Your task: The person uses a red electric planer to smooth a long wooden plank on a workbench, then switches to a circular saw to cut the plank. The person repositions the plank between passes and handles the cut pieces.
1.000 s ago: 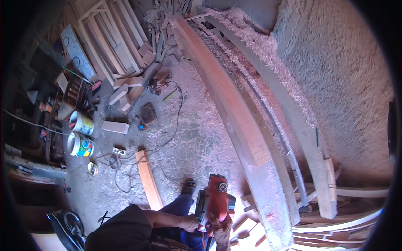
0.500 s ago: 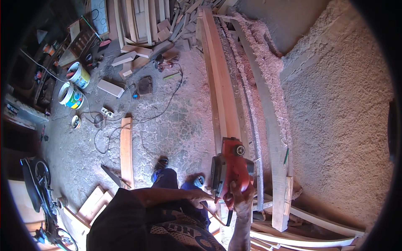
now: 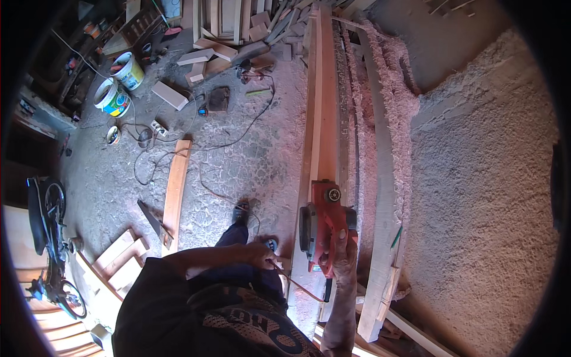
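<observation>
A red electric planer (image 3: 326, 208) rests at the near end of a long pale-wood board (image 3: 325, 107), which lies lengthwise on a thicker timber. My right hand (image 3: 340, 253) is closed round the planer's rear handle, its forearm coming up from the lower edge. Left of the tool, my left hand (image 3: 262, 256) is closed on an orange-brown cord (image 3: 300, 286) that runs toward the black sleeve at the planer's back. Grey beams (image 3: 382, 172) heaped with curly shavings (image 3: 395, 89) run alongside on the right, and a green pencil-like stick (image 3: 396, 237) lies on the nearest one.
Buckets (image 3: 111, 101), a power strip (image 3: 159, 128), cables and offcuts (image 3: 169, 95) lie on the floor (image 3: 226, 160). A loose board (image 3: 175, 196), a handsaw (image 3: 151, 220) and a bicycle-like vehicle (image 3: 50, 238) are at left. Stacked timber stands at back; rough textured ground (image 3: 476, 196) at right.
My view has swung round to line up with the long board. My right hand has brought the planer onto its near end, while my left hand has drawn slightly away with the cord.
</observation>
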`<state>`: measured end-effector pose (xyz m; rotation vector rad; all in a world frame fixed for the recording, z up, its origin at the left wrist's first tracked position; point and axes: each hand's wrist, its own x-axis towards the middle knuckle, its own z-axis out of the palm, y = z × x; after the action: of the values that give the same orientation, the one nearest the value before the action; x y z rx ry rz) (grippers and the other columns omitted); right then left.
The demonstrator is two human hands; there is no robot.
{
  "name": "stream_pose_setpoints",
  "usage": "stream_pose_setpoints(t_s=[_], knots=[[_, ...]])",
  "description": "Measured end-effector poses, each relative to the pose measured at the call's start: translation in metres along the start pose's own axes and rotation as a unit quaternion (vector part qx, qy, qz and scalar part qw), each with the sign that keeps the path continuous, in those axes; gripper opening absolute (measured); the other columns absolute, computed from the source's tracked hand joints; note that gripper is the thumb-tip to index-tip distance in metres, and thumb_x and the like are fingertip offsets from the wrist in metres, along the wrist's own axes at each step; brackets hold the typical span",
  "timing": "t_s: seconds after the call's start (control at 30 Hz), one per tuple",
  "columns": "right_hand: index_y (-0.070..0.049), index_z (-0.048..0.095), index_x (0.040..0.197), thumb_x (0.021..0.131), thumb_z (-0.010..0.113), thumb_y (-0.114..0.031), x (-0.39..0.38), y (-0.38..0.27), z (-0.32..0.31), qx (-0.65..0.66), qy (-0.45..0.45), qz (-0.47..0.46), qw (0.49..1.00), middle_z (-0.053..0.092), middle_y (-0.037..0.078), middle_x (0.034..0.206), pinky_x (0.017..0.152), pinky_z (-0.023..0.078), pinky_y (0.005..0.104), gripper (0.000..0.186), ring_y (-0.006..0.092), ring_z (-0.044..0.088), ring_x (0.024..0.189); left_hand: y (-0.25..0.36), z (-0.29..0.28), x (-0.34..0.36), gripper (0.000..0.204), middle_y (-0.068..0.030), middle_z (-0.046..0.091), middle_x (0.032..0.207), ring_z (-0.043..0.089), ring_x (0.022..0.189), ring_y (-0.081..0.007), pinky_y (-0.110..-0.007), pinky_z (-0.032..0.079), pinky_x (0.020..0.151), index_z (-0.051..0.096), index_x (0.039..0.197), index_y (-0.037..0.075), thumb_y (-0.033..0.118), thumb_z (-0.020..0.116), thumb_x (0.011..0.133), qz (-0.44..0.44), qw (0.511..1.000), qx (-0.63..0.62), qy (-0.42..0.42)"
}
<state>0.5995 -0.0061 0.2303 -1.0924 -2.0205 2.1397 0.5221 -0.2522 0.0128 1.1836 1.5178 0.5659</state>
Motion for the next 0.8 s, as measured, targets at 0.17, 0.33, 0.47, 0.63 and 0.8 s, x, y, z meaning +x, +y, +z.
stream_pose_setpoints(t_s=[0.17,0.33,0.47,0.63,0.8], knots=[[-0.003,0.061,0.107,0.102,0.055,-0.064,-0.016,0.019,-0.012,-0.019,-0.009,-0.016,1.0,0.06,0.003,0.069,0.042,0.046,0.0268,0.062,0.0119,0.058,0.047,0.021,-0.033,-0.026,0.036,-0.0122,0.076,0.098,0.073,0.098,-0.0334,-0.049,0.056,0.084,0.077,0.108,0.015,0.046,0.068,0.091,-0.035,0.997,0.048,0.053],[-0.002,0.062,0.105,0.105,0.055,-0.058,-0.044,0.035,-0.007,-0.028,0.004,-0.039,0.999,0.058,0.003,0.067,0.04,0.045,0.0274,0.056,0.0128,0.059,0.048,0.023,-0.025,-0.038,0.036,-0.0133,0.076,0.096,0.073,0.095,-0.0354,-0.05,0.057,0.083,0.079,0.106,0.015,0.045,0.07,0.09,-0.028,0.995,0.056,0.073],[-0.002,0.062,0.1,0.106,0.053,-0.058,-0.041,0.023,0.002,-0.051,0.011,-0.008,0.999,0.057,0.003,0.063,0.038,0.043,0.0285,0.057,0.0131,0.058,0.046,0.007,-0.013,-0.041,0.033,-0.0124,0.075,0.098,0.072,0.097,-0.0343,-0.051,0.055,0.085,0.079,0.103,0.015,0.044,0.069,0.091,-0.004,0.989,0.093,0.113],[-0.004,0.06,0.088,0.106,0.051,-0.058,-0.004,0.002,0.01,-0.046,0.034,-0.051,0.997,0.054,0.003,0.058,0.036,0.04,0.0304,0.058,0.0135,0.055,0.042,-0.005,-0.017,-0.041,0.03,-0.0097,0.074,0.1,0.07,0.1,-0.0329,-0.05,0.054,0.088,0.078,0.101,0.014,0.042,0.069,0.092,-0.008,0.984,0.069,0.163],[-0.005,0.059,0.087,0.106,0.051,-0.057,0.081,-0.039,0.021,-0.061,0.01,-0.05,0.997,0.054,0.003,0.058,0.037,0.04,0.0297,0.056,0.0133,0.055,0.043,-0.008,-0.04,-0.047,0.031,-0.0102,0.074,0.098,0.071,0.099,-0.0335,-0.049,0.056,0.088,0.078,0.104,0.015,0.042,0.067,0.095,-0.072,0.982,0.038,0.17]])
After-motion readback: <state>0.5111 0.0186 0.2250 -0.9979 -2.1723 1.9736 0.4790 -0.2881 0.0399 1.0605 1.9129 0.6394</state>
